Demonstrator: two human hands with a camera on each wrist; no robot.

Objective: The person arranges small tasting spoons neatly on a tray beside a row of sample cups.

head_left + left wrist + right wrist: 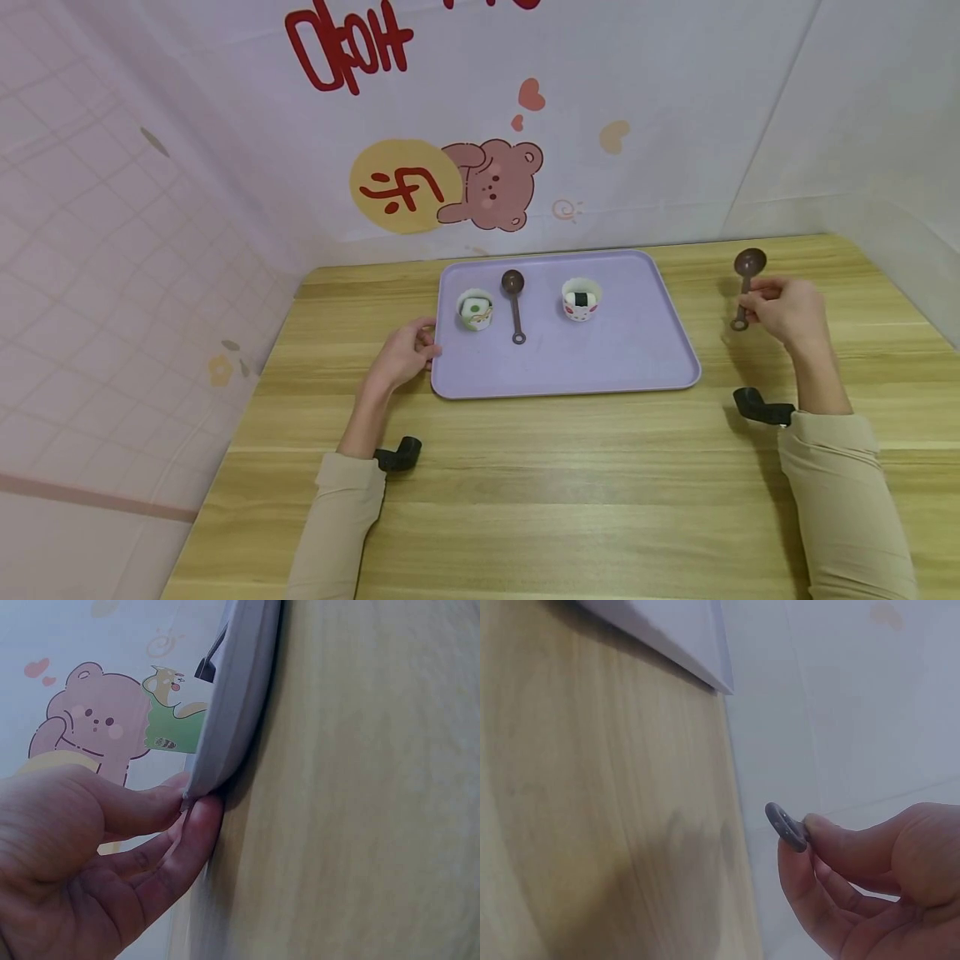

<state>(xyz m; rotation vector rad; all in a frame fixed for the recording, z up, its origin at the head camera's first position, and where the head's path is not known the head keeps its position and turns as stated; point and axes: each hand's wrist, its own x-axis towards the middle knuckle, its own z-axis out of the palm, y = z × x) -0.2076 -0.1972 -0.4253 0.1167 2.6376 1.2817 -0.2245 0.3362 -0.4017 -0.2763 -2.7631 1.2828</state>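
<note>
My left hand (405, 357) pinches the left rim of a lilac tray (600, 362); the left wrist view puts the thumb on one side of the rim and fingers under it. At the right, my right hand (791, 310) holds a brown spoon (750, 262) by its handle, round bowl pointing away, raised over the table. The right wrist view shows the ring end of its handle (786, 827) by the thumb. A matching brown spoon (515, 312) lies on the tray between two small paper cups. The left cup (476, 319) holds a white piece with a green dot, the right cup (581, 313) a white piece with a dark band.
The tray lies on a wood-grain table (570, 500) near its back edge. A white printed cloth (660, 192) with a bear and hearts hangs right behind. Black wrist mounts (761, 408) sit at both cuffs.
</note>
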